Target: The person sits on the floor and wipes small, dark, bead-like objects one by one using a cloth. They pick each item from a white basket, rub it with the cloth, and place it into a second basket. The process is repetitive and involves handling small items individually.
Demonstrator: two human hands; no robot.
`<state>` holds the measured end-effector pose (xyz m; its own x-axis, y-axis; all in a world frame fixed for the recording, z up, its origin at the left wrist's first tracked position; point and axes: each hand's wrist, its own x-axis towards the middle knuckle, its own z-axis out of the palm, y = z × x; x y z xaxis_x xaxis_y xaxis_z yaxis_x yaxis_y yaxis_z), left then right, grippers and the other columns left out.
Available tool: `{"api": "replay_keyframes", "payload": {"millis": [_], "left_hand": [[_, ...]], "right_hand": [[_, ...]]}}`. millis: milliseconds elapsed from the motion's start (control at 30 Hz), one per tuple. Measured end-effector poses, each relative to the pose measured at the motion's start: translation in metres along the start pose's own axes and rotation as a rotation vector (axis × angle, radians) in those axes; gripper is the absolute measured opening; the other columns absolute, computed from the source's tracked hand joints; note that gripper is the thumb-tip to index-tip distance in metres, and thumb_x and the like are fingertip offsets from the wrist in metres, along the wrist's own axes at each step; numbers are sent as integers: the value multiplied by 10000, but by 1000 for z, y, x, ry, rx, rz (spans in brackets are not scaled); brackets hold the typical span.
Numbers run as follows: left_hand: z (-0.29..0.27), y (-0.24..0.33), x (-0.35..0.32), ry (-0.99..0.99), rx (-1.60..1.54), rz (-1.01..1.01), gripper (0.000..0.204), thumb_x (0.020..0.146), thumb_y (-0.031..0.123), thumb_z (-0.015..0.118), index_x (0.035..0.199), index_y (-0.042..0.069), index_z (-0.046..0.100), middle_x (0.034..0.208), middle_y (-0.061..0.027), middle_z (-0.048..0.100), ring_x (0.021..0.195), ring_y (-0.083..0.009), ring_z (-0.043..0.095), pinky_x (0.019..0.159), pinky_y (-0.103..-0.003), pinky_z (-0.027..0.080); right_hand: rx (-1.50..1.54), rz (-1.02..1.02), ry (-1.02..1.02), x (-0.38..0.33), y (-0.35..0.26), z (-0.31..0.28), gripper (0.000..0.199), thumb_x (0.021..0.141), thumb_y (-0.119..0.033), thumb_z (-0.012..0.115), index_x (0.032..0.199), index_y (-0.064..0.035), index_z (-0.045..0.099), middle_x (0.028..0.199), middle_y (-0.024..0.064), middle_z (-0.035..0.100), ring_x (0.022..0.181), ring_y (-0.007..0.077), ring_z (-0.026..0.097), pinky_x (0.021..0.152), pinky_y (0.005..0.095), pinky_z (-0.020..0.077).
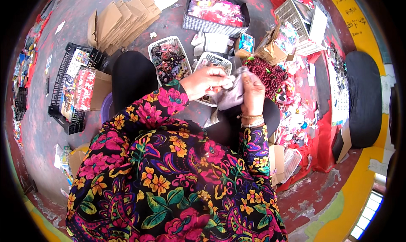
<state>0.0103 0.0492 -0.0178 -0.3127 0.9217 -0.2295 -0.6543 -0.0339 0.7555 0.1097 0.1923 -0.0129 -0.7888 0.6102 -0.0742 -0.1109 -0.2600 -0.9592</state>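
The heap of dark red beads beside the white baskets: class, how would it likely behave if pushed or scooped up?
The heap of dark red beads looks like many small round pieces, so it would probably scatter and roll if they are loose. It lies spread low on the floor, so tipping seems unlikely. Whether they are strung cannot be told.

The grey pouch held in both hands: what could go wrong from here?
Both the left hand and the right hand pinch the grey pouch above a white basket, so small pieces might slip out and scatter. The heap of dark red beads lies close to the right hand; a sleeve could perhaps brush it apart.
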Motion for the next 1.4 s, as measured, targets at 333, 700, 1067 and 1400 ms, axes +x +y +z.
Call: {"api": "replay_keyframes", "payload": {"millis": [333,700,1067,1400], "left_hand": [[-67,-60,22,504,208,-171,173,781,154,653,852,3,605,611,16,508,471,-51,386,420,-189,269],[-115,-125,61,421,276,-256,292,885,302,473,827,35,576,622,-23,513,556,-117,507,531,-244,422],[-40,-8,6,-59,-237,102,471,807,104,537,1228,0,352,1176,-164,476,1116,-262,468,942,-345,376],[-22,26,-21,-130,220,217,327,906,52,380,1233,42,390,1178,-105,490,1058,-194,510,832,-320,451]], "right_hand": [[228,2,310,9,-25,-24,121,867,-107,534,900,-6,591,797,32,611,682,104,573,623,219,469],[269,56,214,15,-10,-30,93,835,-100,583,877,-22,610,815,46,633,691,119,594,634,241,485],[255,106,122,16,-5,-28,142,865,-109,536,946,-12,600,870,54,633,757,128,601,692,244,485],[273,163,-10,19,-2,-12,137,870,-85,519,932,-7,612,862,50,633,760,125,598,699,247,486]]}}
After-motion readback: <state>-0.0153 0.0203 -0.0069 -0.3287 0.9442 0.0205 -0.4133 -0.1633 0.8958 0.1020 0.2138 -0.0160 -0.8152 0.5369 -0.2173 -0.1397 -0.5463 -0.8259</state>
